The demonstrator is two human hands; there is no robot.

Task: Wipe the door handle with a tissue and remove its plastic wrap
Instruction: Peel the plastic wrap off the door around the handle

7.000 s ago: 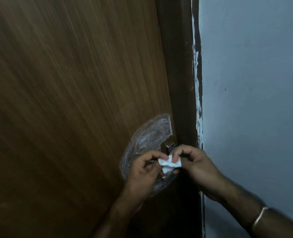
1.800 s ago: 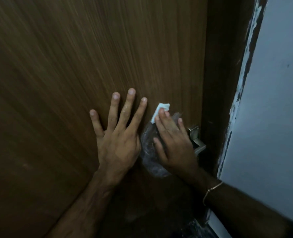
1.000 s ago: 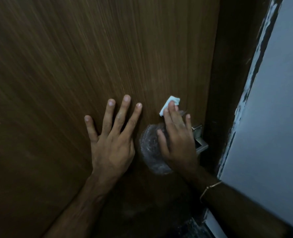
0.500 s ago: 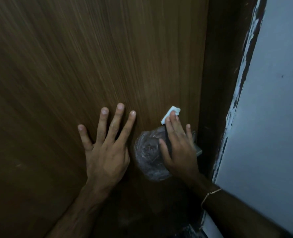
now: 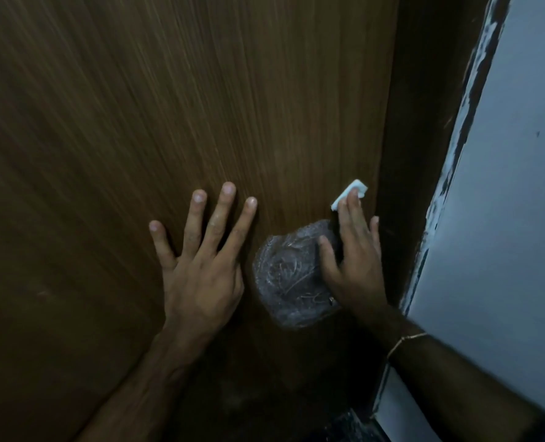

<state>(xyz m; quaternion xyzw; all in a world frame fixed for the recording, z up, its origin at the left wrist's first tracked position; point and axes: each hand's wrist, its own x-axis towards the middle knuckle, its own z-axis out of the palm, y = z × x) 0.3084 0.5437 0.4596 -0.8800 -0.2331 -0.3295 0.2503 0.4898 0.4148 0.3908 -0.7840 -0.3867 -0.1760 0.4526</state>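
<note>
A crumpled clear plastic wrap [image 5: 288, 279] bulges from the brown wooden door [image 5: 181, 100] near its right edge. It covers the door handle, whose metal is hidden now. My left hand [image 5: 201, 266] lies flat on the door just left of the wrap, fingers spread and straight. My right hand [image 5: 352, 263] lies over the wrap's right side with straight fingers. A small white tissue [image 5: 349, 194] sticks out from under its fingertips, pressed against the door above the wrap.
The dark door frame [image 5: 424, 154] runs down right of the door. Beyond it is a pale grey wall [image 5: 513, 218] with chipped paint along its edge. A thin bracelet [image 5: 405, 341] circles my right wrist.
My right hand with the tissue has slid up and to the right over the wrapped handle, and the metal lever seen earlier is covered. My left hand stays flat on the door.
</note>
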